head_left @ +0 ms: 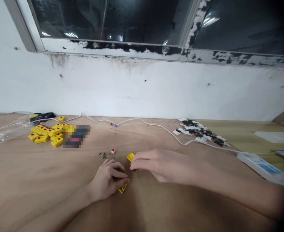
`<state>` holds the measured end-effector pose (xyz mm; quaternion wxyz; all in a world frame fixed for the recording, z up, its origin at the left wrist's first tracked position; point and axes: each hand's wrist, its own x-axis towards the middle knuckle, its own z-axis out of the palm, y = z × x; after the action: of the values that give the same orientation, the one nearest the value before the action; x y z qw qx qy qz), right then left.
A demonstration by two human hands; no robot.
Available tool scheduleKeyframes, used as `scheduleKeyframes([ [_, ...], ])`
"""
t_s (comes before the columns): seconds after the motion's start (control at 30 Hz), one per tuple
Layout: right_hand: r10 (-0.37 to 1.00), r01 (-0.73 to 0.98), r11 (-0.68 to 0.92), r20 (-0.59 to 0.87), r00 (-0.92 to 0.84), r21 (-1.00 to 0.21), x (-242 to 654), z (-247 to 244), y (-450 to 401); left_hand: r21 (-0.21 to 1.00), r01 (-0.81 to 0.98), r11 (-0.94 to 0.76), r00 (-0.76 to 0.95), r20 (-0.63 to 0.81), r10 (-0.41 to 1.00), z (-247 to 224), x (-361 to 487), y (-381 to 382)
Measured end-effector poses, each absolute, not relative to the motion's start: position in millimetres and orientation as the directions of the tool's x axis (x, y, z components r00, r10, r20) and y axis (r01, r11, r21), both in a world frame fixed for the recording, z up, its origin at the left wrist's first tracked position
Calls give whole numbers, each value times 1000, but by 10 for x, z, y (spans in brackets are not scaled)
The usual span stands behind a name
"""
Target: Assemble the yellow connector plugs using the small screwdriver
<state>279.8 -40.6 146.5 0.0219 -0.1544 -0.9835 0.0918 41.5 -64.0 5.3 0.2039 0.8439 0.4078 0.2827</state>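
My right hand (158,165) reaches in from the right, its fingertips pinching a small yellow plastic piece (130,157), with a speck of red showing below them. My left hand (108,180) lies curled on the wooden table (59,174), its fingers over a yellow plastic frame (124,187) that sticks out beneath them. Just beyond lie a red-topped white button (112,151) and several tiny dark metal parts (104,155). Further left is a heap of yellow blocks with red dots (45,133). Beside it, a pixelated patch (75,137) hides whatever lies there.
A white cable (142,120) runs along the back of the table to a white power strip (258,166) at the right. Black-and-white pieces (200,130) lie at the back right, a clear plastic bag (6,132) at the left. A white wall (142,90) rises behind.
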Motion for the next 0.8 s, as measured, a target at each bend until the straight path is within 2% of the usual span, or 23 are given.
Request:
scheduleKeyframes([
  [0.27, 303, 289, 947, -96, -948, 140, 2678, 1474, -445, 612, 576, -542, 488, 275, 828, 72, 423, -645],
  [0.43, 506, 448, 852, -204, -838, 272, 2557, 1543, -546, 643, 574, -507, 475, 243, 846, 100, 417, -664],
  [0.5, 540, 465, 825, -205, -816, 322, 2558, 1537, -564, 645, 560, -521, 521, 215, 826, 168, 367, -658],
  [0.63, 481, 414, 815, -75, -874, 405, 2586, 1514, -575, 654, 464, -597, 701, 140, 699, 296, 206, -618],
  [0.8, 292, 242, 912, -109, -950, 332, 2511, 1597, -573, 672, 466, -576, 689, 134, 713, 250, 137, -593],
])
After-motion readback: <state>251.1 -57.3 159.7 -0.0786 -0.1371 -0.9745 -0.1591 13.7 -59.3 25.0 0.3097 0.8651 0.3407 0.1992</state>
